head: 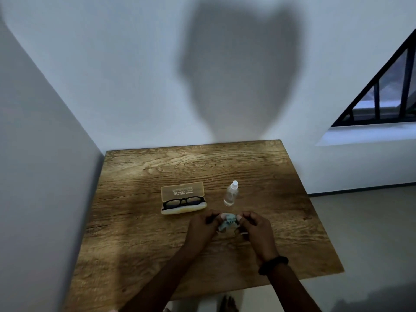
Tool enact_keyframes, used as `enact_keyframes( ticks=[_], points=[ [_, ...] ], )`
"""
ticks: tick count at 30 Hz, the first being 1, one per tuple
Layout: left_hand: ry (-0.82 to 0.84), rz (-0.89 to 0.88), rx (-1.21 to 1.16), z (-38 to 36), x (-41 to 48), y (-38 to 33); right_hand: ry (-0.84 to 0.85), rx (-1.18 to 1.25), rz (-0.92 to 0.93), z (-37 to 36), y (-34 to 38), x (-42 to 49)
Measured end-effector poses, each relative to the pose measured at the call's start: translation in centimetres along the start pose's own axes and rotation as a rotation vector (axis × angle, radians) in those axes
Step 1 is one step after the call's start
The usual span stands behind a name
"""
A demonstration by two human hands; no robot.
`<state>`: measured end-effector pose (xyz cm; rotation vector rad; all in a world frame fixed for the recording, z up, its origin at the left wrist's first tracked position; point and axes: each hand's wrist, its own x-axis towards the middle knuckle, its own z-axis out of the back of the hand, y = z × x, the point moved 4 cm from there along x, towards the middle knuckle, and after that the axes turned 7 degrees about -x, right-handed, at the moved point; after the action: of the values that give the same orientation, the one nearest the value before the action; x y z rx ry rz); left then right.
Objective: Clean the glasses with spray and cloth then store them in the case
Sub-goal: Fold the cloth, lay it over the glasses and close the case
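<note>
Two hands work a small crumpled cloth (227,222) at the near middle of a wooden table (202,163), seen from the person's own head. The left hand (202,229) has its fingers curled and its thumb clamped on the cloth's left edge. The right hand (256,230), fingers likewise curled, pinches the right edge, so the pale blue-green fabric is bunched between the two thumbs. Whether the cloth rests on the table or is held just off it cannot be told. A dark wristband (273,265) circles the right wrist. Beyond the hands, toward the left, black-framed glasses (183,202) lie across the lower half of an open case (180,210), whose translucent lid, printed with lettering too small to read, lies back behind them. A clear spray bottle (231,195) with a white cap stands upright to the right of the case, apart from it and just beyond the cloth. Glasses, case and bottle all sit clear of both hands. A broad shadow (238,75) falls on the white wall (112,64) behind the table, and a barred window (387,93) shows at the right edge
</note>
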<state>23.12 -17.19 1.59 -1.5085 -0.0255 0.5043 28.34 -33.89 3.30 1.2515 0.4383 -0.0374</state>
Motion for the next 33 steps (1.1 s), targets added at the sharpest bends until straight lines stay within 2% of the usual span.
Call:
enact_keyframes(
  ticks=[4,9,16,21,26,30,33],
  points=[
    [-0.12,-0.011,-0.171,2.1,-0.9,-2.5,0.048,0.04,0.096,-0.6,4.1,-1.2],
    [-0.187,-0.093,-0.239,4.7,-2.3,-5.8,0.04,-0.084,0.278,-2.0,8.6,-2.6],
    [-0.092,-0.192,-0.302,7.2,-5.5,-9.3,0.021,-0.166,0.463,-4.4,11.7,-4.2],
    [-0.168,-0.205,-0.294,9.3,-7.2,-9.7,0.076,-0.03,0.455,-4.8,13.4,-5.4],
    [-0.224,-0.125,-0.391,10.1,-8.5,-10.0,0.154,0.083,0.422,-5.5,14.6,-6.8],
    [-0.297,-0.235,-0.255,10.4,-9.1,-11.3,0.22,0.196,0.345,-6.0,15.3,-7.5],
    [-0.289,-0.298,-0.241,10.1,-9.8,-12.7,0.283,0.285,0.288,-6.3,15.7,-7.9]
  ],
)
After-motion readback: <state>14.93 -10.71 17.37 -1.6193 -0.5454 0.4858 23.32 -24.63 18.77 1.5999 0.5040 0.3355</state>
